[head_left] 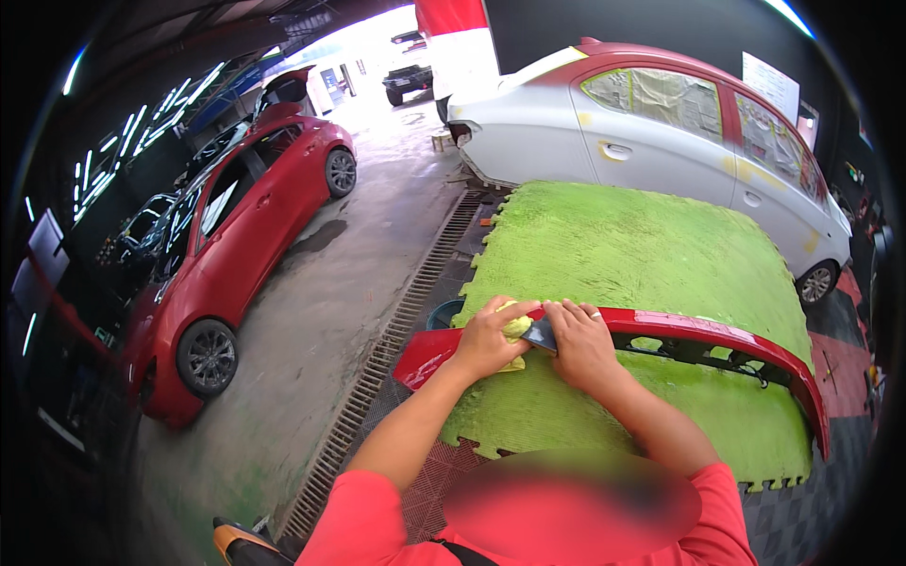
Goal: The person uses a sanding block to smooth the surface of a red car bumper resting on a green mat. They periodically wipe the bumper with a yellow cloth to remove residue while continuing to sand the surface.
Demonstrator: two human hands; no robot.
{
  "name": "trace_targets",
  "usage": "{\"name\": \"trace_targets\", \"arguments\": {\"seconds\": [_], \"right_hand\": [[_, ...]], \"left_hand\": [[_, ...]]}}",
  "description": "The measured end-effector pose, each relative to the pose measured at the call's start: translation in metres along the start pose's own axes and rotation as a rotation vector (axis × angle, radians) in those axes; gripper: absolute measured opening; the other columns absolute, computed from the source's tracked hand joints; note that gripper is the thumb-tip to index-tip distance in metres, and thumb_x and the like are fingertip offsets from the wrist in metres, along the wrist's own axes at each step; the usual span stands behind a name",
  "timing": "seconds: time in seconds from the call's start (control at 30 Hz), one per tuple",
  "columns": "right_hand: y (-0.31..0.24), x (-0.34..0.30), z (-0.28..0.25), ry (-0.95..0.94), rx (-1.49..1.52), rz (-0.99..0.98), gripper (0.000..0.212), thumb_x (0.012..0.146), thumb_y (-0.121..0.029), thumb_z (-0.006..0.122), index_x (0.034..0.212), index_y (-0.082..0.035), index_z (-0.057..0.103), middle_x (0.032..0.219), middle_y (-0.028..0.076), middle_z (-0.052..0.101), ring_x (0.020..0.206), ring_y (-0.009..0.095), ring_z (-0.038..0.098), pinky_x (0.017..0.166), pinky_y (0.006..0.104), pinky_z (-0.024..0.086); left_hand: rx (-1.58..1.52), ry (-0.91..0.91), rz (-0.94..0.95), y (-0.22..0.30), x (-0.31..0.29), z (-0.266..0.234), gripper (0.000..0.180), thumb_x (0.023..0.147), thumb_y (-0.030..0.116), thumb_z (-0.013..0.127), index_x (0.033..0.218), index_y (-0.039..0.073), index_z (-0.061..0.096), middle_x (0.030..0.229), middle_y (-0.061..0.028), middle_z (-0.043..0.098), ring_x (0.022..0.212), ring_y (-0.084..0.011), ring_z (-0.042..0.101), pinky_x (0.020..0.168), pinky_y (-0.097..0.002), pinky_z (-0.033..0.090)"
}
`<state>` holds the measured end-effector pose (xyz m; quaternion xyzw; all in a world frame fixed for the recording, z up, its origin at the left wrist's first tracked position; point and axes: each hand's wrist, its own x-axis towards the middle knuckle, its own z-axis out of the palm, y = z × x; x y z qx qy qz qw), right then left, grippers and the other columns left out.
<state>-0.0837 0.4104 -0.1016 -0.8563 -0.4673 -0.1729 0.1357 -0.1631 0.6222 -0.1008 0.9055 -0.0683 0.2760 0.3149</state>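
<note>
A red car bumper [698,332] lies across a green foam mat [623,255]. My left hand [486,340] presses a yellow-green cloth [516,328] against the bumper's top edge near its left end. Right beside it, my right hand [580,341] rests on the bumper with a small dark flat piece [541,333] under its fingers. The two hands nearly touch. Red sleeves cover my upper arms.
A red car [236,245] is parked at left on the concrete floor. A white and red car [661,123] with masked windows stands behind the mat. A metal drain grate [396,330] runs along the mat's left side. Dark floor tiles lie at lower right.
</note>
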Motion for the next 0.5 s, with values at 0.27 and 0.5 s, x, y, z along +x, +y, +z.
{"name": "trace_targets", "arguments": {"seconds": [0.27, 0.5], "right_hand": [[0.016, -0.006, -0.047, -0.110, 0.153, -0.082, 0.087, 0.094, -0.025, 0.081, 0.168, -0.004, 0.040, 0.157, 0.025, 0.060, 0.154, 0.039, 0.050, 0.129, 0.0545, 0.035], [0.052, -0.015, -0.221, 0.076, 0.539, -0.104, 0.081, 0.094, -0.016, 0.082, 0.166, -0.008, 0.045, 0.173, 0.021, 0.044, 0.160, 0.041, 0.042, 0.131, 0.0526, 0.034]], "left_hand": [[-0.048, -0.039, -0.052, -0.004, 0.007, 0.006, 0.030, 0.082, 0.023, 0.094, 0.109, 0.016, 0.083, 0.116, -0.0101, 0.076, 0.111, -0.0328, 0.075, 0.095, -0.0421, 0.059], [-0.050, -0.039, -0.118, 0.002, 0.002, 0.002, 0.030, 0.083, 0.025, 0.094, 0.109, 0.014, 0.083, 0.120, -0.0116, 0.075, 0.114, -0.0325, 0.074, 0.098, -0.0415, 0.059]]}}
